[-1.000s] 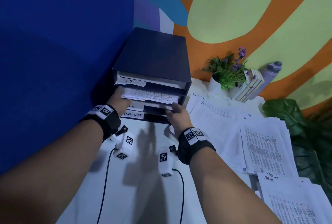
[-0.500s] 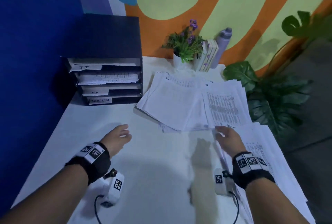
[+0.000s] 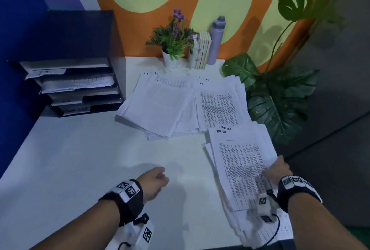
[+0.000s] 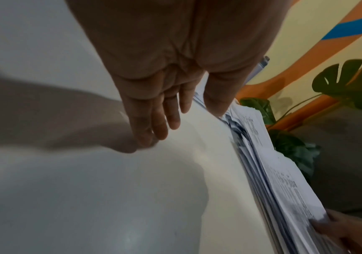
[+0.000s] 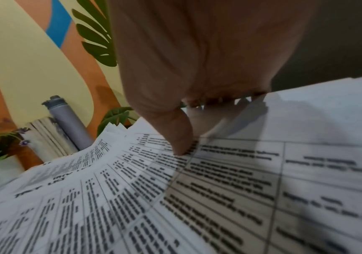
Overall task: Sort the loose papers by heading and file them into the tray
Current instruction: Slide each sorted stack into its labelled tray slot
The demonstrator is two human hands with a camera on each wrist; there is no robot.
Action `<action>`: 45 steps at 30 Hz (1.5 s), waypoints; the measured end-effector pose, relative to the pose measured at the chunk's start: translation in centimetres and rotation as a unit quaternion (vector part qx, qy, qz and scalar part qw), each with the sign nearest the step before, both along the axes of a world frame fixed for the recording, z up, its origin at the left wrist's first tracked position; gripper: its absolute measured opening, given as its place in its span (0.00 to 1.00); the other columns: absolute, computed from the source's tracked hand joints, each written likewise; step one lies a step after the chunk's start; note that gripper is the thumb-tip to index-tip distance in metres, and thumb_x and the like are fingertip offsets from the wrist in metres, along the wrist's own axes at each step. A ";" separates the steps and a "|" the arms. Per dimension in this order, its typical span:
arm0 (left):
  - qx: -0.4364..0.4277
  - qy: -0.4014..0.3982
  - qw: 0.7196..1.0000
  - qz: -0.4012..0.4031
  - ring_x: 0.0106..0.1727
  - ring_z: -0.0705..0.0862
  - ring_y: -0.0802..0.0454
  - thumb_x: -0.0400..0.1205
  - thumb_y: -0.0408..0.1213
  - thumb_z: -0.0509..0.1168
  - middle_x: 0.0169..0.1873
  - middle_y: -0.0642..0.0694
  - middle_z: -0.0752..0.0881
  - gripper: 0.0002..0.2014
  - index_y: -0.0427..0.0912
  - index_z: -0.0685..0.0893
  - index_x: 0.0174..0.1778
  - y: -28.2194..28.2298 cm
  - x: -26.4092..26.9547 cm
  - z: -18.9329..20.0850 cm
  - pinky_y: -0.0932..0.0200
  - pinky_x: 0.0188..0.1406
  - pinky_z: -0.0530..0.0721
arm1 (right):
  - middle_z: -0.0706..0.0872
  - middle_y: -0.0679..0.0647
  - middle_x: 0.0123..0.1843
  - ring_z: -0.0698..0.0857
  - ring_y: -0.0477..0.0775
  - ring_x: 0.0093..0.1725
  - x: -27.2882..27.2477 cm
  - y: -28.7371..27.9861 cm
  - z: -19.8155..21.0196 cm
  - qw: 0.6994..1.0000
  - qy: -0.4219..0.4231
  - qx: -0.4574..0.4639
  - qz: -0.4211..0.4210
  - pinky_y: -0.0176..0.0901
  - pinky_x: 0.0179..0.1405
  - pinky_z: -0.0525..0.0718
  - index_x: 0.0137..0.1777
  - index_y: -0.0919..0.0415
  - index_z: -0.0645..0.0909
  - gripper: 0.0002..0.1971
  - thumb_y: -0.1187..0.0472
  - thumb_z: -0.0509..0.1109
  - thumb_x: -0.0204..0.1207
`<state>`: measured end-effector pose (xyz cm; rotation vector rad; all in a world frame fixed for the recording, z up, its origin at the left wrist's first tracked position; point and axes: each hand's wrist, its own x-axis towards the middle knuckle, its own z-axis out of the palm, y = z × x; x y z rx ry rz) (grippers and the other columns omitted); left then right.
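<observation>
A dark paper tray (image 3: 70,81) with slots labelled IT, HR and Task List stands at the back left; its second slot holds papers. Fanned piles headed IT (image 3: 160,105) and HR (image 3: 220,107) lie mid-table. A Task List pile (image 3: 240,161) (image 5: 132,197) (image 4: 284,180) lies at the front right. My right hand (image 3: 278,169) (image 5: 175,130) grips that pile's right edge, thumb pressed on the top sheet and the fingers hidden beyond the edge. My left hand (image 3: 154,181) (image 4: 166,123) hovers over bare table to the left of the pile, fingers relaxed and holding nothing.
A small potted plant (image 3: 174,43), upright books (image 3: 202,49) and a grey bottle (image 3: 217,37) stand along the back wall. A large leafy plant (image 3: 280,93) crowds the white table's (image 3: 80,159) right edge, where the Task List pile overhangs.
Both hands left the tray's second slot, where they were pushing papers in. The right hand moved to the front-right pile and took hold of its edge; the left drew back over bare table.
</observation>
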<state>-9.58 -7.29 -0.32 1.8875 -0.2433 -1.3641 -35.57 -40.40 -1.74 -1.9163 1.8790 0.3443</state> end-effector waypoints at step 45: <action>-0.188 -0.256 0.895 0.312 0.57 0.87 0.48 0.67 0.50 0.80 0.52 0.51 0.90 0.21 0.53 0.86 0.55 15.3 13.3 11.1 0.43 0.64 0.82 | 0.81 0.44 0.66 0.78 0.33 0.61 27.6 26.2 14.8 0.692 -0.673 0.119 0.230 0.32 0.62 0.80 0.74 0.46 0.67 0.35 0.76 0.72 0.73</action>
